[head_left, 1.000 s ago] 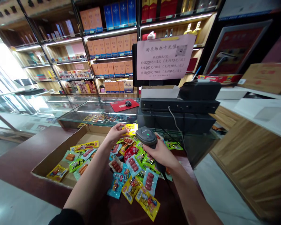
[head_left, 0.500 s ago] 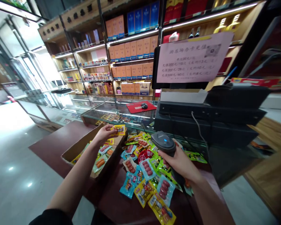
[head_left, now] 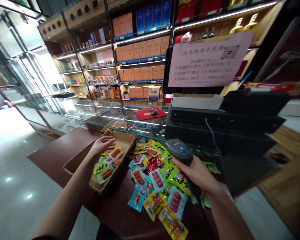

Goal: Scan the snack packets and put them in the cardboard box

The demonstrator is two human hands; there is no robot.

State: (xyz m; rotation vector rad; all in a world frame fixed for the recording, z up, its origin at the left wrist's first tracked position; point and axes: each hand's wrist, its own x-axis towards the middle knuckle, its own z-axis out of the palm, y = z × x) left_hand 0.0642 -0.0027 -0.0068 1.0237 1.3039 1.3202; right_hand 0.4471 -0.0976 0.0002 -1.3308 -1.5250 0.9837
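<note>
A: how far along does it look?
B: left hand (head_left: pixel 103 146) hangs loose, empty, over the cardboard box (head_left: pixel 127 146); some packets (head_left: pixel 107 173) lie inside; way more sit in the loose pile (head_left: pixel 157 180) on the table (head_left: pixel 60 146); I'd guess most is left
A: and the scanner (head_left: pixel 178 150)?
B: right hand (head_left: pixel 201 175) grips it above the pile's right side; it points away and leftward; long axis slants back down to the right

Shop; boxed goods (head_left: pixel 143 50) on lit shelves (head_left: pixel 143 36); glass counter (head_left: pixel 115 113)
</note>
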